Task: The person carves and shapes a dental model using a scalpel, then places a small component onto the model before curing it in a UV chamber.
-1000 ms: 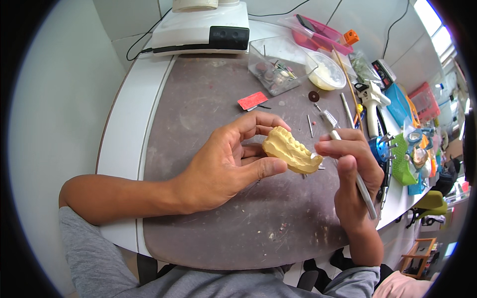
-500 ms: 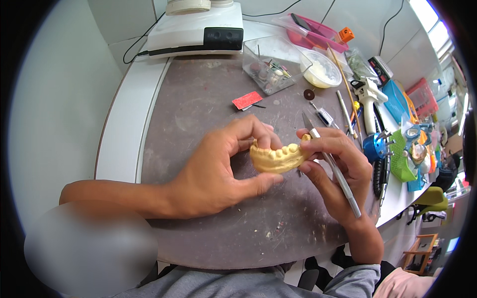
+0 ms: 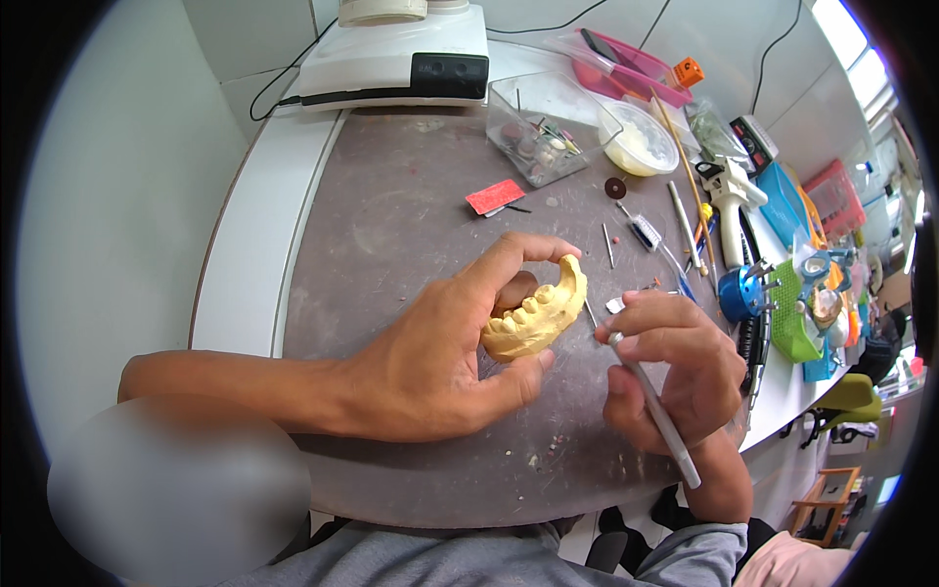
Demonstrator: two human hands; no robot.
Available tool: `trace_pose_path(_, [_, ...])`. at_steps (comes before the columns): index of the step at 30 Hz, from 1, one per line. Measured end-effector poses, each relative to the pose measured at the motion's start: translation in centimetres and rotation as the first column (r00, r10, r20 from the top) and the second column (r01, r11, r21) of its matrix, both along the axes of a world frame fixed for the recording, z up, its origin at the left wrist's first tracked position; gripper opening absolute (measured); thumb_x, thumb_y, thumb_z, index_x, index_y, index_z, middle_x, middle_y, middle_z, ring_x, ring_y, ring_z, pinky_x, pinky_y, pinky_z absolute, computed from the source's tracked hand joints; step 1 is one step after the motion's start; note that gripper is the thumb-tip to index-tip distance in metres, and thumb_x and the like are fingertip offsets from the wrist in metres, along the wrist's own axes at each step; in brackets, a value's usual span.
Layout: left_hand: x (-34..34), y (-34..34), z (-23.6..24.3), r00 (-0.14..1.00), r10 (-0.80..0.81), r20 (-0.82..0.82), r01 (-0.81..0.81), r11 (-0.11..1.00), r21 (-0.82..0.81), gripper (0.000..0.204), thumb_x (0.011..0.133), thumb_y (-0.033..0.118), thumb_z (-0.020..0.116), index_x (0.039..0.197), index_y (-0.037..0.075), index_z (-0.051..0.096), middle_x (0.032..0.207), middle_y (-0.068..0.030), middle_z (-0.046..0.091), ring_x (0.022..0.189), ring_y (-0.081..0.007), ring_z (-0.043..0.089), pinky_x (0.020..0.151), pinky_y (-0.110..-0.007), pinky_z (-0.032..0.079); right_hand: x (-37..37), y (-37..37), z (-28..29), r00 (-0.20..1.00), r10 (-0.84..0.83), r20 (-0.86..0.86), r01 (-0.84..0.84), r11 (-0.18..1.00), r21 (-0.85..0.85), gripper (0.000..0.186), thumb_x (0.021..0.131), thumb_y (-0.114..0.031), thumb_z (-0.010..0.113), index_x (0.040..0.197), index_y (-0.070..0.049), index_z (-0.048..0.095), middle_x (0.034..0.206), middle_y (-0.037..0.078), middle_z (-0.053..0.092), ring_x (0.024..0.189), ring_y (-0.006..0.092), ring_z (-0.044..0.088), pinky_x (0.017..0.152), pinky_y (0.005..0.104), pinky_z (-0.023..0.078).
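Brown mat (image 3: 391, 196), dental cast (image 3: 534, 326) rising rightward, knife (image 3: 661, 419) pointing upper left

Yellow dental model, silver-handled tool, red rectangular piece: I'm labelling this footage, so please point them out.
Yellow dental model (image 3: 537, 333): head view, outer wall below the teeth.
Silver-handled tool (image 3: 663, 428): head view, middle of the handle.
Red rectangular piece (image 3: 496, 198): head view, centre of its top face.

No lettering or number is legible; markings on the orange cube (image 3: 689, 71) and dark box (image 3: 754, 144), upper right, are too small to read.
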State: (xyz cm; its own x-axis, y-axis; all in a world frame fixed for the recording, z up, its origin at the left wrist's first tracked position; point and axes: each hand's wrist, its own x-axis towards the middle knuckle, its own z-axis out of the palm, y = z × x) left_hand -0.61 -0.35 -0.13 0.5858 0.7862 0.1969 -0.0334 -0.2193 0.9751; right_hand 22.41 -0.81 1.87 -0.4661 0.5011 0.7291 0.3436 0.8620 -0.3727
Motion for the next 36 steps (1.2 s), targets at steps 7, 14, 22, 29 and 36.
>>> trace_pose_path(7, [0.0,0.1,0.0,0.999,0.041,-0.028,-0.04,0.999,0.03,0.062,0.086,0.004,0.06,0.143,0.004,0.036,0.11,-0.0075,0.051,0.095,-0.0101,0.052,0.084,-0.027,0.043,-0.3,0.1,-0.1,0.998,0.025,0.052,-0.027,0.999,0.028,0.028,0.069,0.002,0.08,0.092,-0.003,0.065,0.082,0.011,0.07,0.074,0.0247,0.071,0.077,0.0398,0.062])
trace_pose_path(14, [-0.1,0.1,-0.1,0.996,0.054,-0.068,-0.05,0.997,0.062,0.064,0.086,0.0,0.06,0.145,0.003,0.035,0.113,-0.0096,0.056,0.1,-0.0106,0.055,0.088,-0.026,0.044,-0.6,0.0,-0.2,0.996,-0.019,0.09,0.013,0.998,0.063,0.026,0.066,0.005,0.079,0.088,-0.004,0.068,0.081,0.009,0.069,0.073,0.0246,0.07,0.074,0.0377,0.063])
trace_pose_path(22, [-0.2,0.1,0.4,0.99,0.073,-0.117,-0.082,0.994,-0.068,0.06,0.088,0.001,0.06,0.143,0.001,0.035,0.124,-0.0108,0.055,0.109,-0.0099,0.054,0.095,-0.027,0.044,-0.8,0.1,-0.3,0.992,-0.103,0.074,0.092,0.987,0.135,0.024,0.067,0.005,0.079,0.087,-0.004,0.069,0.079,0.008,0.068,0.069,0.0239,0.068,0.074,0.038,0.062])
trace_pose_path(29, [-0.1,0.4,0.2,0.995,0.089,-0.036,-0.091,0.992,-0.085,0.055,0.089,0.002,0.06,0.14,0.001,0.038,0.128,-0.0106,0.051,0.11,-0.0098,0.052,0.094,-0.027,0.043,-1.1,0.0,-0.1,0.978,-0.179,0.109,0.151,0.963,0.224,0.022,0.069,0.003,0.081,0.086,-0.004,0.069,0.075,0.006,0.065,0.067,0.021,0.066,0.073,0.0387,0.061])
trace_pose_path(36, [-0.5,0.1,1.1,0.997,0.071,0.013,-0.068,0.99,-0.127,0.054,0.089,0.008,0.061,0.139,0.003,0.041,0.116,-0.0081,0.055,0.097,-0.0086,0.053,0.087,-0.026,0.044,1.4,1.6,-0.2,0.918,-0.389,0.077,0.36,0.898,0.252,0.015,0.072,0.006,0.075,0.079,-0.001,0.064,0.075,0.01,0.066,0.071,0.0232,0.068,0.066,0.0334,0.055])
